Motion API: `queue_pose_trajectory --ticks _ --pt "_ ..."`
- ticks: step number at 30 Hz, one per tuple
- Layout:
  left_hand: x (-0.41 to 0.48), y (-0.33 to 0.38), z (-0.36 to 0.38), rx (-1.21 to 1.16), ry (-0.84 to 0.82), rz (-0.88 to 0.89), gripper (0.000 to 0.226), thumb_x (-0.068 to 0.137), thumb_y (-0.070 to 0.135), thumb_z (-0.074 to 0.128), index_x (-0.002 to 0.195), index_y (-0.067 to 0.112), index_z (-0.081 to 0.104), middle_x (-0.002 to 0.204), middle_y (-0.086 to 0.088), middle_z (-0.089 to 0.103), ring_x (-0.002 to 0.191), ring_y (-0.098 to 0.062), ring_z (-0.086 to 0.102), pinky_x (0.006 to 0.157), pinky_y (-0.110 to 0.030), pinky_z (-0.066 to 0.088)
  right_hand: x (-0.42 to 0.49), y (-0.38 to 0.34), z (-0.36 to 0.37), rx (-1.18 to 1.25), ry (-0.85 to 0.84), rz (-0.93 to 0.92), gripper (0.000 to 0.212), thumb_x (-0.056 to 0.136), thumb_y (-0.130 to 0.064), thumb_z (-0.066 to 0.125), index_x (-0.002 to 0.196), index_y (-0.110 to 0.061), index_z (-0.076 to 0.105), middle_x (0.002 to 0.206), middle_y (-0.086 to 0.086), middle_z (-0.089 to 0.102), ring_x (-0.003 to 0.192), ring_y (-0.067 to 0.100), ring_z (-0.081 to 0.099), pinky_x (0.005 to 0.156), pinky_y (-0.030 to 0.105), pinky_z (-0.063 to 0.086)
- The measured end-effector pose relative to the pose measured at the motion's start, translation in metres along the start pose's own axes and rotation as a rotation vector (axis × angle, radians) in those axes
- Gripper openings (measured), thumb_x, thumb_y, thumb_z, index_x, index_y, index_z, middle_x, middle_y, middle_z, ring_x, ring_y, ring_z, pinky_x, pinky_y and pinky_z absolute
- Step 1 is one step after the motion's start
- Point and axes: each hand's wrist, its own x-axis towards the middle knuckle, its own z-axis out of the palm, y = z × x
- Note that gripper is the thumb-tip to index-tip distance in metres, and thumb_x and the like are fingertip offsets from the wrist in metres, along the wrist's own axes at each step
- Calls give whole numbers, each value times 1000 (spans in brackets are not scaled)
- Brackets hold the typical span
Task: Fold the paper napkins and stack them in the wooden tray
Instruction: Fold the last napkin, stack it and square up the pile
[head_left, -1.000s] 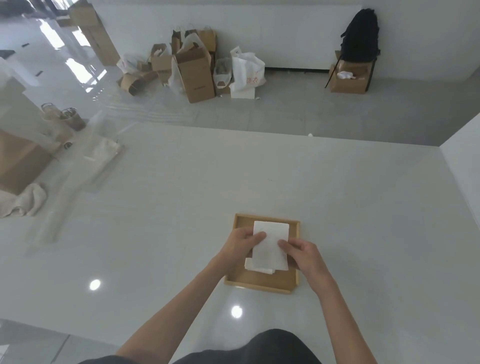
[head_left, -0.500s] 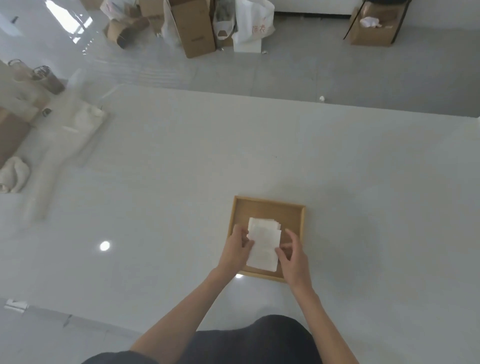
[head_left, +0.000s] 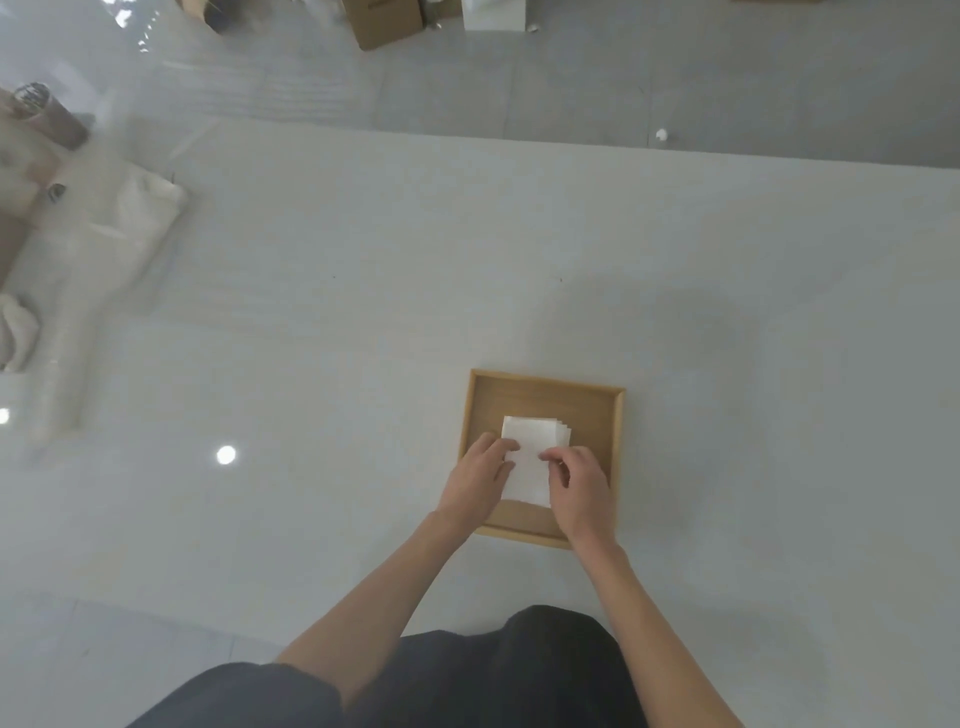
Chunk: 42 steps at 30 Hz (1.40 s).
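The left hand rests its fingers, pressed together, flat on the left edge of the folded napkins, likely to steady the pile. The stack lies inside the wooden tray, its far edges slightly fanned. The right hand curls its fingers onto the top sheet, seemingly squaring it. The glossy pale desk mirrors ceiling lights; grey floor lies beyond.

view: head camera only, wide-angle, no second view to overlap
facing: forward and steeply down, onto the white table
near field: forearms and dark clothing at bottom edge, wooden tray close below centre
far field: grey floor along top
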Motion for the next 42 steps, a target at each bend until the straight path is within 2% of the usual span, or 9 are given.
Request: queue_pose_trajectory --ticks 14,17,21,24,27,30,34,38,42 --pt "7 -6 4 31 0 85 37 100 2 52 137 5 56 115 -10 51 103 -23 54 86 -21 41 -6 10 11 -54 -9 2 26 101 -14 53 121 -12 69 118 1 63 104 13 62 76 1 37" --pt "5 -8 7 52 25 65 37 99 4 55 135 7 57 115 -9 49 102 -23 54 83 -29 48 -6 16 17 -92 -8 -15 26 100 -12 54 122 -12 68 119 4 61 106 18 61 81 11 44" --pt "6 -4 8 115 153 -9 24 95 12 61 118 11 66 108 -7 50 94 -25 56 71 -35 54 -10 17 24 -294 128 -21 34 92 -9 64 124 -18 67 122 9 56 111 27 56 86 38 57" --pt "10 0 11 342 204 173 31 92 16 60 123 14 64 124 -9 60 112 -32 59 89 -42 53 -13 13 29 -482 193 -117 54 95 -21 61 147 -24 49 146 16 47 137 37 42 112 48 41" --pt "13 -3 15 528 112 251 56 102 32 40 154 10 33 165 -8 27 153 -32 20 122 -47 22 -11 18 37 -644 112 -163 59 103 -41 40 159 -27 24 165 17 24 153 42 16 124 55 14" --pt "13 -16 21 658 6 196 64 105 42 18 158 7 18 168 -8 14 156 -27 4 123 -48 5 -9 33 42 -691 67 -159 62 103 -50 29 159 -23 24 167 14 19 154 40 11 124 57 10" --pt "14 -29 27 666 -50 132 69 104 48 17 157 5 23 163 -12 29 153 -28 20 122 -47 11 -5 43 40 -725 18 -183 64 103 -52 24 159 -23 22 167 11 18 154 36 13 124 56 8" --pt "13 -25 30 689 -84 110 69 101 47 1 157 6 -3 168 -13 5 156 -26 0 126 -46 2 -4 42 41 -675 -9 -159 64 102 -52 23 159 -24 22 166 12 22 153 37 17 123 57 13" --pt "9 -12 30 519 1 76 65 104 38 16 158 1 11 167 -17 11 155 -31 5 126 -47 11 -7 34 33 -481 2 -101 66 103 -52 24 161 -22 11 168 11 14 155 33 9 125 51 7"
